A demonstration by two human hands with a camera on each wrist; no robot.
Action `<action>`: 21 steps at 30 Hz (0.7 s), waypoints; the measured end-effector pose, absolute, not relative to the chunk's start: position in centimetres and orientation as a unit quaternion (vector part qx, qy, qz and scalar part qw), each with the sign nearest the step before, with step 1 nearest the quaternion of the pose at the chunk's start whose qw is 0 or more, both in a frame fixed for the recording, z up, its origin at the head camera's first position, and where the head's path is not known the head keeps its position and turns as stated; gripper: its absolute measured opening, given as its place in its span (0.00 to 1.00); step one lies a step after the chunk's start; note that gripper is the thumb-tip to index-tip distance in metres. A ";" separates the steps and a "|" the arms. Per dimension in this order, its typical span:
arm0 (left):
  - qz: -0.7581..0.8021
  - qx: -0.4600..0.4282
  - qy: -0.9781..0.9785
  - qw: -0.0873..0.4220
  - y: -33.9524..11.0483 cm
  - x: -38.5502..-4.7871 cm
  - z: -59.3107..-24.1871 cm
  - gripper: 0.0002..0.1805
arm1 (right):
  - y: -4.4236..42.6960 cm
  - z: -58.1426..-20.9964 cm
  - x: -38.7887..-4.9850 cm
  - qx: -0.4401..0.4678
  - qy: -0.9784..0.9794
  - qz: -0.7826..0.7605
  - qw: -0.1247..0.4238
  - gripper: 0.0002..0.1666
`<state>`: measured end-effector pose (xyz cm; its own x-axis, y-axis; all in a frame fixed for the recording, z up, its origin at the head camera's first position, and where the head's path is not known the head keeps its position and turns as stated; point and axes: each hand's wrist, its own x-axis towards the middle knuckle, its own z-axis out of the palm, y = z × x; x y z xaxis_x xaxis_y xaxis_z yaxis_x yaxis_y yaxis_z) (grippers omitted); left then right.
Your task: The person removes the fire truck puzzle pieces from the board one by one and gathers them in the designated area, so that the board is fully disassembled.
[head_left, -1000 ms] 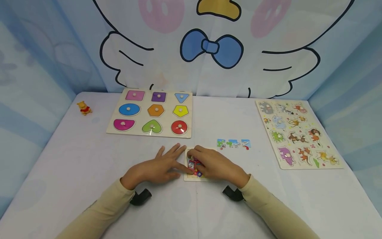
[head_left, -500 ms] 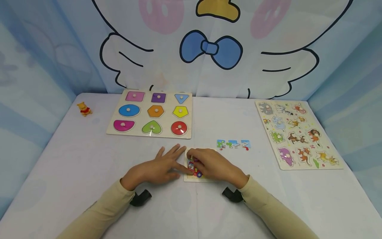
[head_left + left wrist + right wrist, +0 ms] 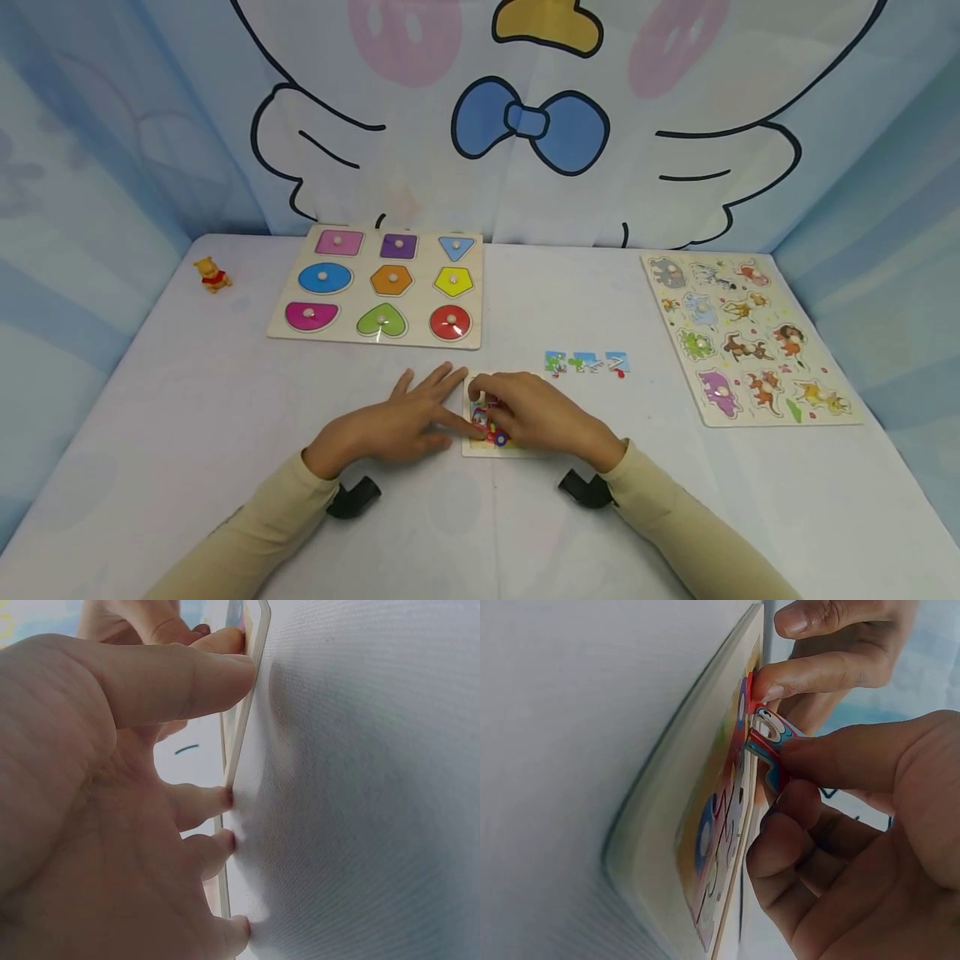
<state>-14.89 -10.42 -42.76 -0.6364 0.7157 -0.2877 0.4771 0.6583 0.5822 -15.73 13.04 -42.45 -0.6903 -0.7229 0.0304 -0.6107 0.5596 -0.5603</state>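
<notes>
A small wooden jigsaw board [image 3: 470, 448] with a red vehicle picture lies before me on the white table. My right hand [image 3: 536, 410] is over its right part and hides much of it. In the right wrist view, that hand pinches a jigsaw piece [image 3: 771, 729] with cartoon eyes between thumb and fingers. The piece stands tilted out of the board, one end at the picture. My left hand [image 3: 401, 421] is spread flat at the board's left, and one straight finger touches the picture. In the left wrist view, other fingertips [image 3: 217, 796] of the left hand rest on the table.
Several loose blue-and-white pieces [image 3: 585, 362] lie behind the board, to the right. A shape puzzle [image 3: 348, 332] is at the back left and an animal puzzle [image 3: 780, 412] at the right. A yellow bear figure [image 3: 213, 273] stands far left. Printed cloth [image 3: 540, 200] hangs behind.
Over the last second the right fingers shift very slightly over the board and more of the picture shows beside them. The left hand keeps its place.
</notes>
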 end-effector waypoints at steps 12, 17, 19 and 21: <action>0.236 0.337 0.873 0.260 -10.5 -14.8 -42.5 0.21 | 13.0 -42.4 -15.8 -0.393 0.874 -0.270 0.091 0.13; 0.232 0.334 0.876 0.260 -10.4 -14.8 -42.4 0.22 | 13.8 -41.3 -16.2 -0.383 0.874 -0.285 0.091 0.12; 0.230 0.333 0.877 0.260 -10.4 -14.8 -42.4 0.22 | 14.7 -40.5 -16.5 -0.369 0.876 -0.299 0.083 0.12; 0.226 0.329 0.878 0.262 -10.3 -14.7 -42.4 0.22 | 15.9 -39.6 -16.9 -0.351 0.880 -0.314 0.068 0.12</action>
